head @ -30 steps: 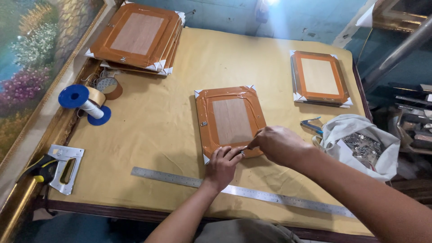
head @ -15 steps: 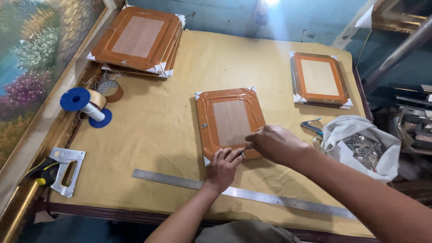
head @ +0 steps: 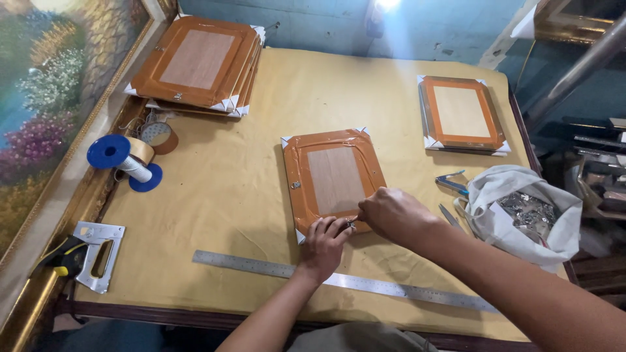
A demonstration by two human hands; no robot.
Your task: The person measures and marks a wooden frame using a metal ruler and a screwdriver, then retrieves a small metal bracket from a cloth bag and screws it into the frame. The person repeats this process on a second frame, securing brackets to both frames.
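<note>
Bare table is left open beside the frame; passage is blocked by the steel ruler and white bag.

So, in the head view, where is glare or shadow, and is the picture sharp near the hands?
Head view: strong white glare from a lamp at the top edge; soft shadow under the left hand and right hand on the wrapped frame; hands and steel ruler look sharp; edges bend slightly.

The right hand was drawn slightly left and lower along the bottom edge of the picture frame, until it was brought close against the left hand. A small metal piece was pinched between the fingers of the two hands at that edge.
</note>
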